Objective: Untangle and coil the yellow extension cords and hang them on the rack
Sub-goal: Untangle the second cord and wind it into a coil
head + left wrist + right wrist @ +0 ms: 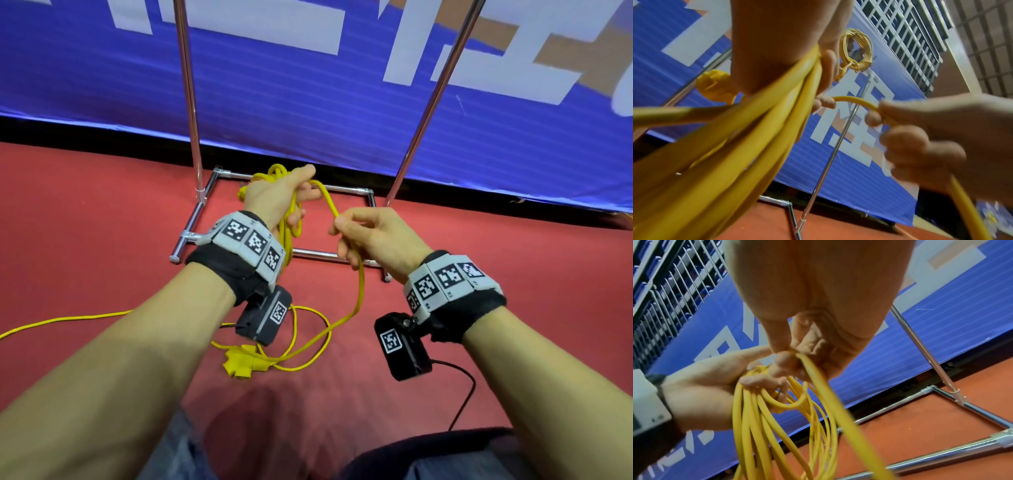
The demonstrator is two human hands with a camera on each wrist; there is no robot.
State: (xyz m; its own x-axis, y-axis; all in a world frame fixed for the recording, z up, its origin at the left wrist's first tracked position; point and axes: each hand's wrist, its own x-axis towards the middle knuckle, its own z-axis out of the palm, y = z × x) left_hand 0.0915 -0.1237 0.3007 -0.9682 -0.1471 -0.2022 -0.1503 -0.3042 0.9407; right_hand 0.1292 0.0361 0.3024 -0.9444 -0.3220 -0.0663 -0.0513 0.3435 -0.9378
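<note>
from the head view, the left hand (274, 195) grips a bundle of yellow cord loops (289, 226) while the right hand (373, 233), at 3 o'clock of it, pinches the next strand; slack and a plug (243, 363) trail on the red floor (102, 222). only the left wrist view shows a finished coil (857, 52) hanging on the rack (830, 154).

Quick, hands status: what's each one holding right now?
Left hand: closed, gripping the coiled loops of yellow cord.
Right hand: closed, pinching the free cord strand.
</note>
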